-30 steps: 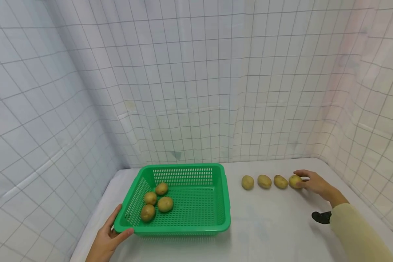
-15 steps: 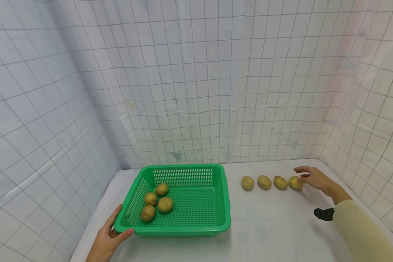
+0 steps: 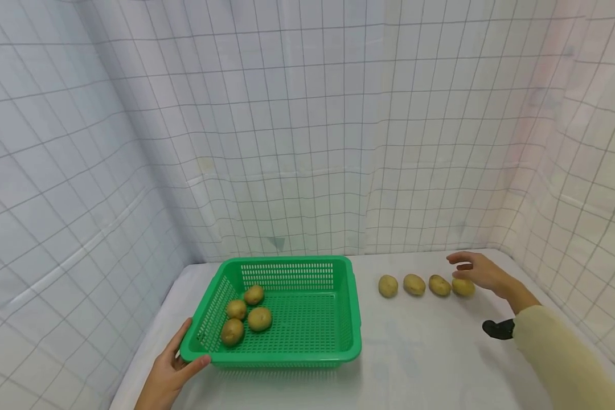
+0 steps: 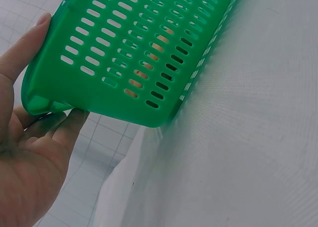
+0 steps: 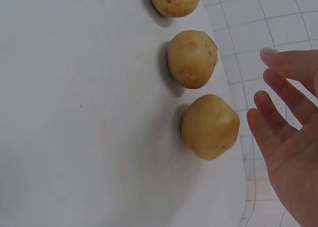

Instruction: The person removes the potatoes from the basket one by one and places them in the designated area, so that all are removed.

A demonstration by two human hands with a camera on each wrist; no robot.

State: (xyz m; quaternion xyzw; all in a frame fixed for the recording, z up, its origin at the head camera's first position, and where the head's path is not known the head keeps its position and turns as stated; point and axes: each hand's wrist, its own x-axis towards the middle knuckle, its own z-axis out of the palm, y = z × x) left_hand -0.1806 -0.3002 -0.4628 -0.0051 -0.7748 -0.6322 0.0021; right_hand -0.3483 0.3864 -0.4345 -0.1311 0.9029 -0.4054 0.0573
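A green plastic basket (image 3: 287, 358) with slotted walls stands left of centre in the head view, several potatoes (image 3: 259, 319) grouped in its left part. My left hand (image 3: 165, 373) grips its near left corner, thumb on the near rim and fingers beneath the lip, as the left wrist view shows at the basket wall (image 4: 99, 88). At right, several potatoes (image 3: 414, 285) lie in a row on the white table. Above the rightmost potato (image 3: 463, 288) is my right hand (image 3: 484, 273), fingers spread and nothing in them. The right wrist view shows that hand apart from the nearest potato (image 5: 210, 127).
White cloth walls with a grid pattern (image 3: 297, 142) enclose the table at the back and both sides. A dark object (image 3: 499, 329) juts out at the right sleeve's cuff (image 3: 528, 324). White tabletop (image 3: 415, 353) lies between the basket and the right arm.
My right hand has let go of the rightmost potato, lifted, and shifted slightly left over the row. The left hand and the basket hold their place.
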